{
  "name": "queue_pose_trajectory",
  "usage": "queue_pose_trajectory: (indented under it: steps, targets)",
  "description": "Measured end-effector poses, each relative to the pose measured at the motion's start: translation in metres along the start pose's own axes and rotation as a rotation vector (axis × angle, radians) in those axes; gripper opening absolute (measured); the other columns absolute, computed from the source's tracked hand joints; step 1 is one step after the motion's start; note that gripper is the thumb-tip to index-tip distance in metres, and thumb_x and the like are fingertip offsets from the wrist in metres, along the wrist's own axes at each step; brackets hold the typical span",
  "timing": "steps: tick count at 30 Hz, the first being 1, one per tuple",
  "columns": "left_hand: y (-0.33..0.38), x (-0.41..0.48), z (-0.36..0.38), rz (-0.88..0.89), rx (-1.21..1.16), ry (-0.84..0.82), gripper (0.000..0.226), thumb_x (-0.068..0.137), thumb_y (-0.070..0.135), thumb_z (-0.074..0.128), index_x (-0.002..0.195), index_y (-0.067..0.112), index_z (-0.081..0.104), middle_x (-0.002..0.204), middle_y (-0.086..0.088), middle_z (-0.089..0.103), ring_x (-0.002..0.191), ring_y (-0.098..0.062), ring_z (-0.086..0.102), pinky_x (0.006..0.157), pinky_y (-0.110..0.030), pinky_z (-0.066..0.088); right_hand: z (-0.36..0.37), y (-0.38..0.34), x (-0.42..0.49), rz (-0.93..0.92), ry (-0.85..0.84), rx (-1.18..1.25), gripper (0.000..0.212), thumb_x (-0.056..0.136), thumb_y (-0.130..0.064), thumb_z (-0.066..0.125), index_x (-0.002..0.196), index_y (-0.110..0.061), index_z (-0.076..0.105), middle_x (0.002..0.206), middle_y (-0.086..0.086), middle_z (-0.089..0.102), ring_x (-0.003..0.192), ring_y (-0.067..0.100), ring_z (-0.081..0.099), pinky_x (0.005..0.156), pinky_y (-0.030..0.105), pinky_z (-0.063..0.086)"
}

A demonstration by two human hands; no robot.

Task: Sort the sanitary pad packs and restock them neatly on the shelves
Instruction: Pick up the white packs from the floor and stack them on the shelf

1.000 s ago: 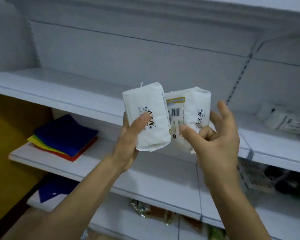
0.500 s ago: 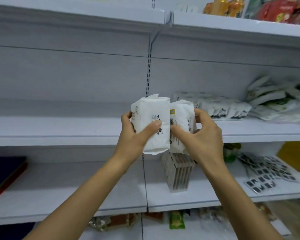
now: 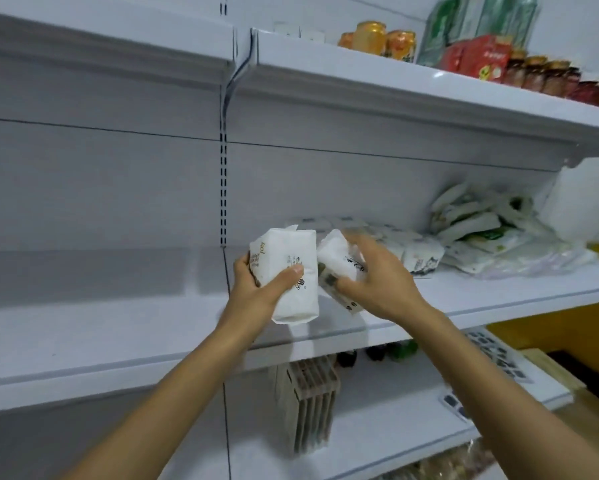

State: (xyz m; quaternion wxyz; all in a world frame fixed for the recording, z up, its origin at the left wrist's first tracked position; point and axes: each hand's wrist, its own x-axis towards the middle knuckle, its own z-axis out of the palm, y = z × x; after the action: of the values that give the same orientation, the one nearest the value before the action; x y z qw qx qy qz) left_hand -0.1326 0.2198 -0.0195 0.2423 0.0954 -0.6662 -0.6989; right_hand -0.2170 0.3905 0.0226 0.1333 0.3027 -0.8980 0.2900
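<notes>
Head view only. Gripped in the left hand (image 3: 256, 292): a white pack (image 3: 284, 251), roughly upright, thumb across its printed front, fingers curled round the far edge. Clamped in the right hand (image 3: 377, 282): a second pack (image 3: 336, 258), tilted, mostly covered by the fingers and smeared by motion blur; print unreadable. Packs side by side, edges apparently touching, held in the air in front of the middle shelf (image 3: 118, 337), near the slotted post (image 3: 223, 168). Behind the right hand, on that shelf: flat packs (image 3: 422, 258) in a row, partly hidden by the knuckles; count not clear. Further right on the same shelf, a loose heap of packs (image 3: 481, 230), white with green print, too soft to read. On the top shelf (image 3: 377, 81): orange cans (image 3: 370, 38), a red packet (image 3: 478, 58), brown jars (image 3: 540, 74), a green bag (image 3: 464, 19) cropped at the upper edge. On the lower shelf (image 3: 395, 445): standing cartons (image 3: 312, 403), tops tucked under the shelf lip; dark bottles (image 3: 377, 353) behind, barely visible.
</notes>
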Motion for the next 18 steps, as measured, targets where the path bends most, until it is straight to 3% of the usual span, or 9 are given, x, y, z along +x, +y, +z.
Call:
queue_pose_trajectory:
  steps: [2, 4, 6, 8, 10, 12, 15, 18]
  targets:
    - [-0.013, 0.028, -0.003, -0.013, 0.003, -0.024, 0.076, 0.071, 0.044, 0.08, 0.133, 0.025, 0.04, 0.119, 0.008, 0.061, 0.104, -0.012, 0.063, 0.081, -0.03, 0.054, 0.004, 0.011, 0.037, -0.038, -0.144, -0.012, 0.064, 0.072, -0.028, 0.07, 0.132, -0.027, 0.048, 0.116, -0.002, 0.06, 0.101, 0.021, 0.058, 0.081, 0.038, 0.05]
    - [-0.024, 0.051, -0.006, -0.028, -0.006, -0.04, 0.08, 0.066, 0.046, 0.08, 0.133, 0.025, 0.043, 0.118, 0.007, 0.063, 0.102, -0.013, 0.065, 0.079, -0.03, 0.055, 0.011, 0.02, 0.071, -0.068, -0.222, -0.048, 0.071, 0.068, -0.041, 0.065, 0.134, -0.022, 0.049, 0.122, 0.002, 0.06, 0.106, 0.025, 0.058, 0.089, 0.042, 0.049]
    - [-0.037, 0.071, -0.006, -0.047, 0.001, -0.042, 0.082, 0.062, 0.047, 0.079, 0.132, 0.024, 0.044, 0.117, 0.006, 0.065, 0.1, -0.012, 0.066, 0.076, -0.028, 0.054, 0.023, 0.033, 0.096, -0.078, -0.281, -0.14, 0.066, 0.073, -0.032, 0.064, 0.137, -0.023, 0.047, 0.133, 0.003, 0.056, 0.118, 0.026, 0.054, 0.098, 0.042, 0.045]
    - [-0.051, 0.086, -0.003, -0.063, 0.036, -0.057, 0.079, 0.066, 0.044, 0.081, 0.133, 0.022, 0.043, 0.118, 0.004, 0.065, 0.099, -0.013, 0.067, 0.077, -0.028, 0.054, 0.035, 0.047, 0.108, -0.105, -0.351, -0.29, 0.066, 0.08, -0.027, 0.065, 0.142, -0.027, 0.043, 0.144, -0.001, 0.048, 0.129, 0.022, 0.045, 0.105, 0.037, 0.039]
    - [-0.064, 0.095, 0.002, -0.071, 0.021, -0.048, 0.07, 0.075, 0.034, 0.079, 0.133, 0.021, 0.042, 0.118, 0.002, 0.064, 0.099, -0.014, 0.066, 0.077, -0.029, 0.055, 0.049, 0.06, 0.108, -0.131, -0.412, -0.384, 0.082, 0.078, -0.042, 0.07, 0.149, -0.028, 0.03, 0.152, -0.002, 0.037, 0.137, 0.021, 0.035, 0.109, 0.036, 0.033]
    - [-0.073, 0.098, 0.005, -0.076, -0.004, -0.006, 0.068, 0.076, 0.033, 0.079, 0.133, 0.023, 0.042, 0.117, 0.003, 0.064, 0.101, -0.016, 0.065, 0.081, -0.032, 0.055, 0.063, 0.069, 0.104, -0.185, -0.354, -0.471, 0.088, 0.08, -0.046, 0.069, 0.151, -0.03, 0.02, 0.153, 0.0, 0.033, 0.138, 0.024, 0.03, 0.112, 0.037, 0.026]
    - [-0.082, 0.1, 0.003, -0.079, -0.008, 0.025, 0.08, 0.061, 0.048, 0.082, 0.13, 0.03, 0.045, 0.114, 0.006, 0.067, 0.102, -0.018, 0.067, 0.087, -0.043, 0.055, 0.066, 0.076, 0.111, -0.26, -0.259, -0.588, 0.078, 0.086, -0.039, 0.062, 0.151, -0.033, 0.02, 0.148, 0.001, 0.037, 0.134, 0.023, 0.033, 0.109, 0.036, 0.023]
    - [-0.086, 0.103, 0.0, -0.084, -0.012, 0.039, 0.085, 0.053, 0.059, 0.082, 0.128, 0.033, 0.05, 0.115, 0.003, 0.068, 0.103, -0.024, 0.067, 0.088, -0.052, 0.054, 0.057, 0.078, 0.129, -0.273, -0.354, -0.597, 0.077, 0.084, -0.044, 0.058, 0.151, -0.032, 0.022, 0.142, 0.003, 0.041, 0.128, 0.025, 0.039, 0.104, 0.036, 0.028]
